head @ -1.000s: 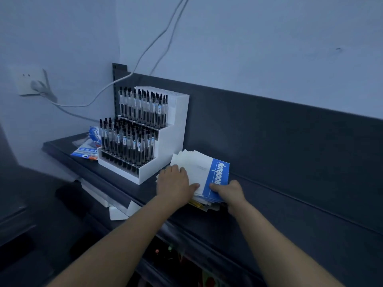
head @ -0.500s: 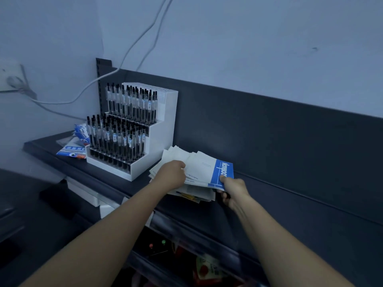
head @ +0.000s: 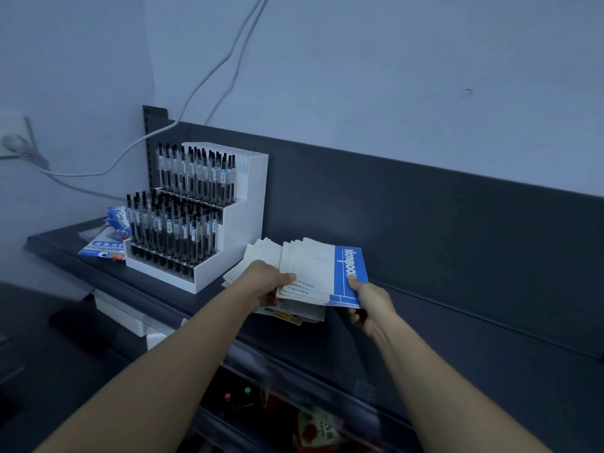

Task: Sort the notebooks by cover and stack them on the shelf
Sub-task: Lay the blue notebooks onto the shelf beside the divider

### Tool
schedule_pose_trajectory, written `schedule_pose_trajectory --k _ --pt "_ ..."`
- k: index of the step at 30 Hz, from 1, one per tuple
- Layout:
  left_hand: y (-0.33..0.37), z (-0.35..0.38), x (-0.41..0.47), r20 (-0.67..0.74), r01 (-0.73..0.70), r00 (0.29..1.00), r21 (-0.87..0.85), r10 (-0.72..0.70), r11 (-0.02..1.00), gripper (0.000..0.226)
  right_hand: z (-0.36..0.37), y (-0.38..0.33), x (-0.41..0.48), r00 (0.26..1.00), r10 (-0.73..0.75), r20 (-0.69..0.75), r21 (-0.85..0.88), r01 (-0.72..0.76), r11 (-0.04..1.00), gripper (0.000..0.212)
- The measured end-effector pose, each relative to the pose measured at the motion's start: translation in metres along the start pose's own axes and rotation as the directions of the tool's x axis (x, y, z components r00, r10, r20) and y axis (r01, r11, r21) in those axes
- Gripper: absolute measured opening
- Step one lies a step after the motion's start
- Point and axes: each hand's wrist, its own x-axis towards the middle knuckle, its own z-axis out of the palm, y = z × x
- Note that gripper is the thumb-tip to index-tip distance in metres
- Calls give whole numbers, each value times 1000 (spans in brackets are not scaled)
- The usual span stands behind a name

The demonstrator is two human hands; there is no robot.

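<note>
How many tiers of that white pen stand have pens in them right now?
2. The lower front tier and the middle tier of the white pen stand are full of black pens. The top back tier looks empty, though its holes are hard to see.

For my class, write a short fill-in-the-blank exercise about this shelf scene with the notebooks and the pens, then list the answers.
1. The top notebook has a white cover with a ____ band.
2. The right hand pinches that notebook at its ____ end.
3. The white pen stand sits to the ____ of the notebook pile.
4. The left hand holds the fanned notebooks above the dark ____.

Answers: blue; blue; left; shelf
</note>
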Motion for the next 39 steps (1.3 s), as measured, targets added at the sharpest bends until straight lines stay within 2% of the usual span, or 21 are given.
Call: schedule_pose_trajectory --k 5,10,12,14,18,26,33,39 --pt "0 17 -7 38 -55 998 -17 56 998 35 -19 4 -10 988 -138 -73 76 143 987 8" --pt "-1 45 -20 129 -146 982 50 139 988 10 -47 9 -29 956 -220 -194 87 240 967 9" --pt "-5 59 -25 164 -167 974 66 155 984 10 -63 12 -35 943 -237 -235 95 265 960 7" --pt "-9 74 -28 197 -192 965 87 172 978 19 -80 15 -42 929 -254 -268 93 287 953 7" --pt "-12 109 -42 235 -230 952 118 197 966 19 -117 20 -57 905 -278 -321 77 317 945 11" --pt "-15 193 -78 310 -326 917 218 252 920 22 -206 29 -78 869 -284 -406 -4 309 951 15" --pt "-29 285 -111 328 -348 913 309 244 885 22 -305 39 -92 852 -292 -435 -183 234 955 13" --pt "-43 351 -138 325 -392 906 407 270 825 28 -377 44 -101 850 -323 -416 -392 153 907 9"
